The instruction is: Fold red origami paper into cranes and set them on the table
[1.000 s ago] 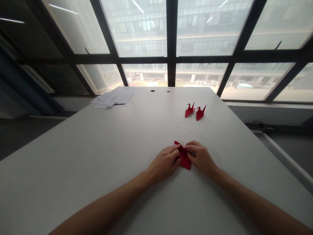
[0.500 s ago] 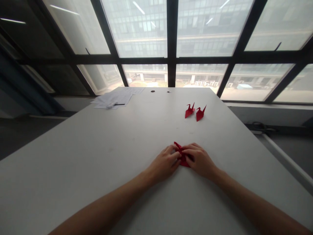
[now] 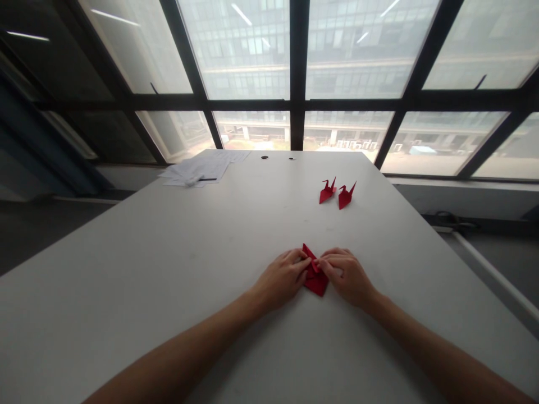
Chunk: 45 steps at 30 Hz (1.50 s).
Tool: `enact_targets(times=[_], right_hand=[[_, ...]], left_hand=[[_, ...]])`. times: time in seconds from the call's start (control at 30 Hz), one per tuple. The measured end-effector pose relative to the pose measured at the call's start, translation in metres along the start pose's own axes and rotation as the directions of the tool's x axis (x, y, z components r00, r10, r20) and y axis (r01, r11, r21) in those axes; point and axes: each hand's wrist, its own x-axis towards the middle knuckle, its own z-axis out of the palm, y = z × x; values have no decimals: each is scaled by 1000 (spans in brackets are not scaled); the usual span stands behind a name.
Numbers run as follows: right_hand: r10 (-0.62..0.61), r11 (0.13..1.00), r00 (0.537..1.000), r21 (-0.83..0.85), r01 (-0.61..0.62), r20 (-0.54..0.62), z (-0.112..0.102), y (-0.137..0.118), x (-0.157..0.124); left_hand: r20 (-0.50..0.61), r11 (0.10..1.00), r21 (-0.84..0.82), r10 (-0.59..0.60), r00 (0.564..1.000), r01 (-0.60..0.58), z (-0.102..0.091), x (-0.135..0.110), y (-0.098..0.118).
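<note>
A folded piece of red origami paper lies on the white table between my two hands. My left hand grips its left side, fingers bent over the paper with the tips near its middle. From the right, my right hand pinches a small raised flap of the same paper between thumb and fingers. One pointed corner sticks up beyond my fingertips, and a broad part shows toward me. Farther off stand two finished red paper cranes, a left crane and a right crane, apart from my hands.
White sheets of paper are spread at the table's far left, with a dark pen and a crumpled whitish item on them. Two small dark round spots are near the far edge of the table. Large framed windows rise behind it.
My right hand's fingers have drawn slightly back to the right, holding a flap. More of the red paper's near part now shows between my hands. The cranes stay in place.
</note>
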Motion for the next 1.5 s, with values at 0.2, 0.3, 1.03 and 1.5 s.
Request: enact_targets(times=[0.2,0.3,1.03,1.5], right_hand=[[50,988,999,-145,-50,-9,5,14,1],[34,980,999,-196,-27,35,6,13,-1],[25,969,995,-248,0,99,4,10,1],[44,951,994,-309,-11,102,5,14,5]], left_hand=[[-6,1000,-15,-7,1000,7,-1,1,-1],[-27,998,-64,-22,999,21,-1,0,1],[-75,995,-3,102,992,-102,4,-4,2],[-29,991,20,136,990,-135,5,-3,0]])
